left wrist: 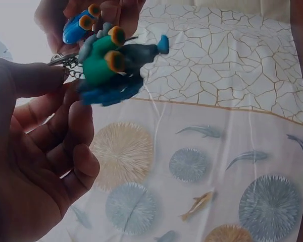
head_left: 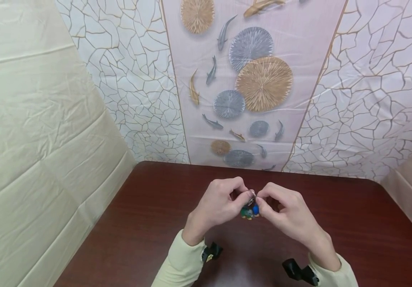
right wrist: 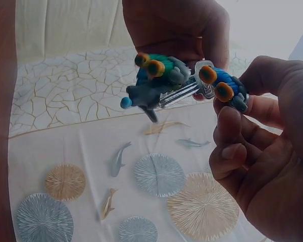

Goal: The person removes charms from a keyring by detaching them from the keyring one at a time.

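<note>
Both hands meet above the table, working on a keychain with small figurines. My left hand (head_left: 221,201) pinches its metal ring and chain (left wrist: 70,63) between thumb and forefinger. From there hangs a green figurine (left wrist: 97,68) with orange-rimmed feet, a grey body part and a blue tip. My right hand (head_left: 292,211) pinches the keychain from the other side, its fingertips just above a smaller blue figurine (right wrist: 223,84) with similar orange feet. A clear plastic piece (right wrist: 181,95) shows between the two figurines in the right wrist view. The fingers partly hide the ring.
Below the hands lies a dark reddish-brown table (head_left: 148,235). A cloth backdrop (head_left: 206,131) with fish and round leaf patterns hangs at its far edge. Plain cream cloth (head_left: 48,159) borders the left side. Black straps sit on both sleeves.
</note>
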Tool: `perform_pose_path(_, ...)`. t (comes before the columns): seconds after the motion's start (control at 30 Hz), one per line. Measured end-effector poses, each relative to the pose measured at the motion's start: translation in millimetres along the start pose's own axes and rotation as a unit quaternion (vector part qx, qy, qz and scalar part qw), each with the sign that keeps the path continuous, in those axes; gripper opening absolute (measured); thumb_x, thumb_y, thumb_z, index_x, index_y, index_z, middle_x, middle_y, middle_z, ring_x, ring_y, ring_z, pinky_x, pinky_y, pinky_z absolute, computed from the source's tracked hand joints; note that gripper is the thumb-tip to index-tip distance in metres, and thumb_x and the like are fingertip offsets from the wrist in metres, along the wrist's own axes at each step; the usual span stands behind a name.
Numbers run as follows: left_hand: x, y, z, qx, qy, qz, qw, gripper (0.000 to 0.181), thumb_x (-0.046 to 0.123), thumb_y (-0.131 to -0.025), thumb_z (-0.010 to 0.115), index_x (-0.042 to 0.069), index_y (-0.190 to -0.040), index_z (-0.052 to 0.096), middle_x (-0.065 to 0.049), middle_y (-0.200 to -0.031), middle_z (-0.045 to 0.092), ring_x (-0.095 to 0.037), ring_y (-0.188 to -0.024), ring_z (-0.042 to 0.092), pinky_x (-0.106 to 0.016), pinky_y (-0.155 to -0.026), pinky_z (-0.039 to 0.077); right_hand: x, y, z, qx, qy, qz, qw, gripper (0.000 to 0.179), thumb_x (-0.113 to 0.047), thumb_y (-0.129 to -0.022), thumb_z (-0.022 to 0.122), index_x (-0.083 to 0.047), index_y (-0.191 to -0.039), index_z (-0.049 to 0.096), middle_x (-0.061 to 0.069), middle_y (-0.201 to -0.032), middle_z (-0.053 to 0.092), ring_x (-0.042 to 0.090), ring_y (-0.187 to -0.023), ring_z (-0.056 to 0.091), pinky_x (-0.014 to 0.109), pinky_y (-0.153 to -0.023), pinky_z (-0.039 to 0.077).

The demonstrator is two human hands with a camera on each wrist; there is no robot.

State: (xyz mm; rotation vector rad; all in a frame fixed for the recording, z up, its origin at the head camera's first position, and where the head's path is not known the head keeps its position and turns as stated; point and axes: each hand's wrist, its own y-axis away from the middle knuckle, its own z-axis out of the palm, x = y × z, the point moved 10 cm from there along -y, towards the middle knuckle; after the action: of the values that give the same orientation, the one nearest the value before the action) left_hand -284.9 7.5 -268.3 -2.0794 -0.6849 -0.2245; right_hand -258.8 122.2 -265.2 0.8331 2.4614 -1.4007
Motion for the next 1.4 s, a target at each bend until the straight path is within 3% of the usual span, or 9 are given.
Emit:
perform_pose_path(0.2,3.7,-1.1,3.0,-0.011,0.008,0.017,0.9998,0.004,0.011,-0.090,0.066,0.013,-0.088,0.064,0.006,-0.076,0.063,0.003,-0.064,0.050,-0.010,-0.059,0.044,-5,-0.5,-2,0.008,0.002,-0.016,0.9998,0.029,0.008,-0.079,0.066,-0.020,-0.083,0.063,-0.015,-0.075,0.056,-0.004,-0.061,0.050,0.010,-0.052,0.038)
perform_pose_path(0.37,14.2,-1.5,1.1,0.001,-0.035,0.065,0.9973,0.005,0.009,-0.089,0.070,0.012,-0.091,0.066,0.005,-0.082,0.065,0.001,-0.072,0.055,-0.009,-0.067,0.046,-8,-1.0,-7,0.022,0.012,-0.033,0.9992,0.029,0.009,-0.078,0.067,-0.020,-0.084,0.064,-0.015,-0.076,0.056,-0.005,-0.062,0.048,0.009,-0.052,0.037)
perform_pose_path(0.5,18.4,-1.1,-1.6,0.018,-0.066,0.081,0.9943,0.007,0.009,-0.087,0.069,0.014,-0.084,0.066,0.007,-0.078,0.065,0.000,-0.068,0.054,-0.006,-0.066,0.042,-9,-0.9,-7,0.026,0.011,-0.041,0.9988,0.031,0.010,-0.076,0.068,-0.020,-0.084,0.065,-0.014,-0.077,0.056,-0.004,-0.062,0.048,0.010,-0.052,0.037)
perform_pose_path(1.0,11.5,-0.7,-1.2,0.009,-0.024,0.047,0.9986,0.021,0.008,-0.088,0.064,0.017,-0.071,0.056,0.008,-0.067,0.058,0.001,-0.058,0.046,-0.007,-0.056,0.035,-15,-0.6,-7,0.034,0.004,-0.049,0.9982,0.033,0.014,-0.070,0.069,-0.017,-0.082,0.064,-0.012,-0.075,0.056,-0.004,-0.062,0.046,0.011,-0.051,0.036)
perform_pose_path(1.4,4.9,0.0,2.3,-0.010,-0.016,0.014,0.9997,0.019,0.012,-0.093,0.059,0.016,-0.076,0.053,0.009,-0.064,0.053,0.002,-0.058,0.043,-0.008,-0.054,0.033,-11,-0.1,-2,0.006,-0.004,-0.022,0.9997,0.031,0.008,-0.078,0.070,-0.021,-0.086,0.065,-0.015,-0.077,0.057,-0.004,-0.063,0.048,0.011,-0.052,0.037)
